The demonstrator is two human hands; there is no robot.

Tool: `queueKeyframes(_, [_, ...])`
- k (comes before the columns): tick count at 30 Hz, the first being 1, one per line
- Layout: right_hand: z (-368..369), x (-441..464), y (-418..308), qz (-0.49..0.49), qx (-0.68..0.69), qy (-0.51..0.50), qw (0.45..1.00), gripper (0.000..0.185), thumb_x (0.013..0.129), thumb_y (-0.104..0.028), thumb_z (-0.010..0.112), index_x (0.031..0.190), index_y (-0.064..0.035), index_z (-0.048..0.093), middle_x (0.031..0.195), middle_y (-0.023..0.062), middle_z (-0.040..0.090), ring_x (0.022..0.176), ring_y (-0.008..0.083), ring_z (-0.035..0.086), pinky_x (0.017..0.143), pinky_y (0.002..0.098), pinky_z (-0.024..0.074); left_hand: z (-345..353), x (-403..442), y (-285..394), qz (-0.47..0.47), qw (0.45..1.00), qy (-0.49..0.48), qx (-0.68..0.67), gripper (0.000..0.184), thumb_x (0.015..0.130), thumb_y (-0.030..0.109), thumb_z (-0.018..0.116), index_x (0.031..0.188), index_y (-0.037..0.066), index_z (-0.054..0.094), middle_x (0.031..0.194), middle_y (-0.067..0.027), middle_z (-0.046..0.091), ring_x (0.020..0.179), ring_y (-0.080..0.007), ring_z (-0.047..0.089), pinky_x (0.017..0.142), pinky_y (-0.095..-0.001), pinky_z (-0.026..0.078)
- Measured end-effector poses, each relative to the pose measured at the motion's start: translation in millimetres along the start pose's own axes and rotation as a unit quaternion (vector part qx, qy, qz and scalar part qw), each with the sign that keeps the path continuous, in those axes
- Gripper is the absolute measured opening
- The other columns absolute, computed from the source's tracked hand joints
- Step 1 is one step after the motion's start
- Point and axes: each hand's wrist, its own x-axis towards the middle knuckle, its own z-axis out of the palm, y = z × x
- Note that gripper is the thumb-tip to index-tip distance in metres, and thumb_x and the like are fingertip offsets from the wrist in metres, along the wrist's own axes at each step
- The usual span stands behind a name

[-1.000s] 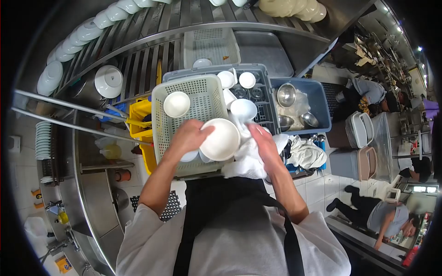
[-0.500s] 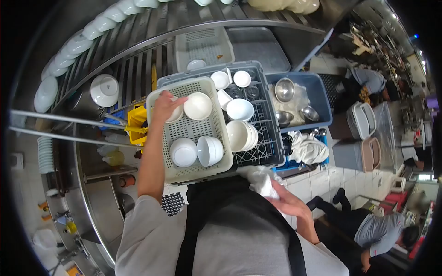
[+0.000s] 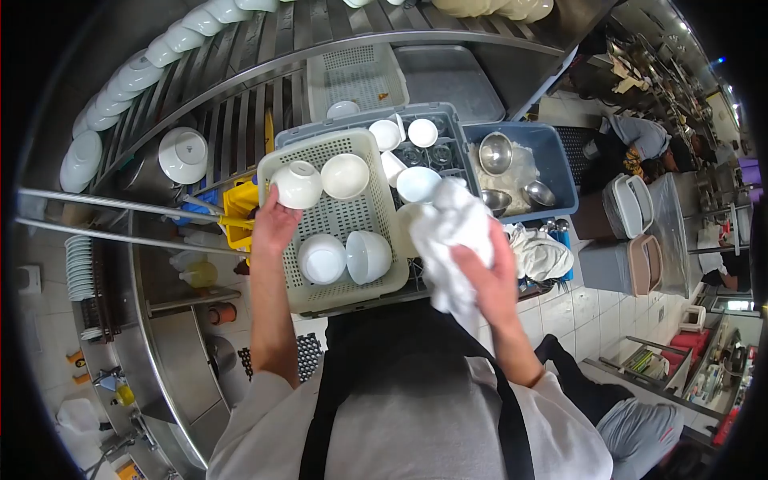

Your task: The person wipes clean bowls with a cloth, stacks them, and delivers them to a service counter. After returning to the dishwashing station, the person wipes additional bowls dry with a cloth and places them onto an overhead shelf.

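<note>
My left hand (image 3: 276, 224) holds a white bowl (image 3: 298, 185), tilted with its base up, over the left side of the pale perforated basket (image 3: 392, 290). Beside it in the basket lies another white bowl (image 3: 345, 176), and two more, a round one (image 3: 322, 258) and a tilted one (image 3: 369, 257), are nearer me. My right hand (image 3: 490, 276) grips a bunched white cloth (image 3: 454, 244) at the basket's right. The cloth partly hides white bowls in the grey rack (image 3: 450, 120), which also bears small white cups (image 3: 422, 133) and glasses.
A blue-grey tub (image 3: 565, 172) with metal bowls is right of the rack, above a second cloth (image 3: 544, 254). Yellow containers (image 3: 238, 214) stand left of the basket. Slatted metal shelving (image 3: 320, 36) crosses the top. A person in grey (image 3: 636, 432) is at the lower right.
My left hand has lifted a bowl from the basket's upper left and drawn it slightly towards me. My right hand has raised the cloth up beside the basket. The person at right has moved lower in view.
</note>
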Motion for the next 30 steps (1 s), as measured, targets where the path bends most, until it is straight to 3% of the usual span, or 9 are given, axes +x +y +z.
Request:
queueKeyframes(6, [111.1,51.2,11.8,-0.415,-0.336,-0.188,0.824,0.052,0.081,-0.012,0.071,0.132,-0.0058,0.06,0.11,0.0246,0.066,0.104,0.0448,0.061,0.096,0.0496,0.0454,59.9,-128.8,-72.4,0.184,0.941,-0.058,0.278,0.027,0.095,0.01,0.067,0.12,-0.001,0.065,0.118,-0.0083,0.069,0.108,-0.017,0.065,0.094,-0.0361,0.051])
queueKeyframes(9, [118.7,87.6,37.6,-0.129,-0.021,-0.256,0.958,0.041,0.091,-0.025,0.064,0.127,-0.0034,0.061,0.109,0.0199,0.069,0.092,0.0353,0.069,0.086,0.0469,0.0552,55.2,-162.3,-57.7,0.181,0.913,-0.149,0.335,0.027,0.094,0.008,0.067,0.118,-0.005,0.066,0.117,-0.0083,0.069,0.107,-0.0159,0.064,0.095,-0.0335,0.05])
queueKeyframes(10, [119.4,95.2,40.1,0.088,0.198,-0.244,0.945,0.041,0.096,-0.03,0.06,0.126,-0.0029,0.06,0.109,0.0176,0.07,0.09,0.0317,0.071,0.084,0.0457,0.0578,48.9,-168.4,-49.7,0.139,0.91,-0.219,0.324,0.029,0.094,0.008,0.067,0.119,-0.006,0.065,0.117,-0.0087,0.068,0.108,-0.016,0.063,0.095,-0.0324,0.049])
queueKeyframes(11, [109.0,96.7,41.3,0.415,0.382,-0.272,0.78,0.049,0.099,-0.043,0.055,0.129,-0.0052,0.058,0.115,0.015,0.069,0.097,0.0299,0.071,0.091,0.0445,0.057,37.2,-172.2,-49.5,0.139,0.91,-0.264,0.288,0.035,0.095,0.009,0.065,0.126,-0.006,0.061,0.12,-0.0106,0.067,0.111,-0.0172,0.062,0.098,-0.033,0.048])
queueKeyframes(16, [82.3,34.8,61.3,0.354,0.485,-0.172,0.781,0.059,0.097,-0.041,0.06,0.141,-0.0031,0.048,0.128,0.0138,0.063,0.108,0.0296,0.067,0.094,0.0424,0.0553,27.3,-152.0,-66.3,0.146,0.932,-0.293,0.156,0.046,0.099,0.015,0.061,0.14,-0.003,0.05,0.135,-0.0118,0.059,0.126,-0.0216,0.055,0.109,-0.04,0.041])
queueKeyframes(19, [55.6,28.4,35.5,0.221,0.162,-0.288,0.918,0.05,0.094,-0.025,0.068,0.137,-0.0026,0.053,0.125,0.0123,0.065,0.107,0.0274,0.066,0.094,0.0373,0.0531,53.0,-167.2,-75.6,0.017,0.975,-0.206,0.076,0.066,0.101,0.027,0.057,0.156,0.008,0.026,0.153,-0.014,0.04,0.142,-0.0258,0.037,0.117,-0.043,0.032])
queueKeyframes(22, [57.0,16.3,35.5,-0.187,-0.167,-0.409,0.877,0.051,0.089,-0.018,0.071,0.135,-0.0025,0.055,0.106,0.0199,0.066,0.098,0.0322,0.067,0.088,0.0416,0.0527,57.0,-172.6,-85.9,0.008,0.964,-0.259,0.058,0.072,0.1,0.032,0.058,0.158,0.011,0.022,0.151,-0.0151,0.043,0.141,-0.0279,0.04,0.117,-0.0417,0.033])
queueKeyframes(28, [98.5,15.5,42.3,-0.084,-0.432,-0.231,0.868,0.032,0.087,-0.016,0.06,0.115,-0.0001,0.06,0.096,0.0261,0.065,0.089,0.0447,0.064,0.076,0.0488,0.0523,69.2,-167.4,-100.9,0.071,0.955,-0.137,0.255,0.06,0.087,0.01,0.071,0.143,0.006,0.048,0.131,-0.0091,0.055,0.119,-0.0187,0.053,0.104,-0.0326,0.042])
queueKeyframes(30, [90.0,37.5,49.1,0.009,-0.364,-0.35,0.863,0.032,0.089,-0.021,0.062,0.11,0.0025,0.063,0.095,0.0256,0.067,0.086,0.0404,0.066,0.074,0.0425,0.0529,71.4,-161.9,-97.1,0.178,0.88,-0.163,0.409,0.063,0.085,0.011,0.074,0.142,0.006,0.048,0.131,-0.0097,0.055,0.119,-0.0189,0.053,0.102,-0.0326,0.044])
